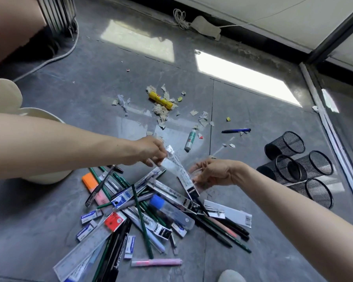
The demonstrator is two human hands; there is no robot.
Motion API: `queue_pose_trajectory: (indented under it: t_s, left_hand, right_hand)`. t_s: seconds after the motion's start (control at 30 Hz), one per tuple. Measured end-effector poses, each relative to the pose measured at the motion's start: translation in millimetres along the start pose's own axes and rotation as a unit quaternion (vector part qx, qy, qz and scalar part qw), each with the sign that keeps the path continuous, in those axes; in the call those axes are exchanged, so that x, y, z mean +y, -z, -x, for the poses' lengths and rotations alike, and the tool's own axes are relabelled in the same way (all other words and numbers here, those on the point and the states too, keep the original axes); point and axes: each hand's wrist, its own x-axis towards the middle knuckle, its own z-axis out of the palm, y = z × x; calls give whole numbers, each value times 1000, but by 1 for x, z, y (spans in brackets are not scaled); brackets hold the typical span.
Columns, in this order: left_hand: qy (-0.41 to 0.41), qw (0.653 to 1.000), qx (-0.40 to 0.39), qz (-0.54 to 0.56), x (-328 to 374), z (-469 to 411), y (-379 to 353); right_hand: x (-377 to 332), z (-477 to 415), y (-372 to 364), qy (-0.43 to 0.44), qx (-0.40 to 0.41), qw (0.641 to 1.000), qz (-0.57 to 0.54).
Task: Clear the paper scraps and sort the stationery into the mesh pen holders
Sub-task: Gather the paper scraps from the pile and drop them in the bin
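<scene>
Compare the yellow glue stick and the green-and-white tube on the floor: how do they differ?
The yellow glue stick is thicker and lies amid the paper scraps; the green-and-white tube is slimmer, at their near edge. The glue stick slants down-right, the tube down-left. Both lie flat on the floor, untouched.

Bare floor (pixel 253 171) gap between stationery pile (pixel 147 208) and mesh pen holders (pixel 302 165); paper scraps (pixel 163 110) clutter the far middle.
</scene>
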Motion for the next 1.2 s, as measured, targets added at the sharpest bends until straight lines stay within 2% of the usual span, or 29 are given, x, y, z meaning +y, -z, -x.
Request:
queue_pose_trajectory:
  t_s: [0.07,0.13,0.23,0.3,0.4,0.5,0.6,0.7,0.8,0.9,0.97,1.07,1.2]
  left_hand:
    - [22,998,-46,-29,-4,7,5]
    - [23,995,-56,-83,-10,11,5]
    - [-19,988,16,-154,-20,12,1]
    - [-37,983,27,-175,-22,10,0]
    - [-10,974,-55,-222,-21,7,3]
    - [45,936,-175,-303,-19,4,4]
    - [66,925,-200,-317,-21,-1,6]
    - [31,935,-123,-331,-24,-15,8]
    - [-5,922,75,-380,-26,-36,19]
    - [25,903,242,-354,-22,-53,37]
    - [49,894,294,-334,-17,-64,51]
    - [71,885,338,-312,-15,-82,75]
    - [85,885,363,-279,-17,-108,93]
  right_hand:
    - [4,-1,-7,-10,-15,1000,9]
    - [9,-4,-15,-24,-37,999,32]
    - [12,-8,-28,-30,-68,994,77]
    - [11,-11,-37,-23,-77,990,115]
    - [8,-16,-46,-18,-59,984,168]
    - [6,-22,-49,3,-28,986,161]
    - [-2,-24,-51,30,0,991,127]
    - [-7,-29,-52,71,64,991,92]
    - [-9,-39,-51,94,141,984,61]
    - [-10,-49,-47,96,212,971,53]
    - [-11,-58,-42,104,278,953,57]
    - [-17,-71,-28,130,384,899,164]
    - [-39,-82,-5,153,458,843,237]
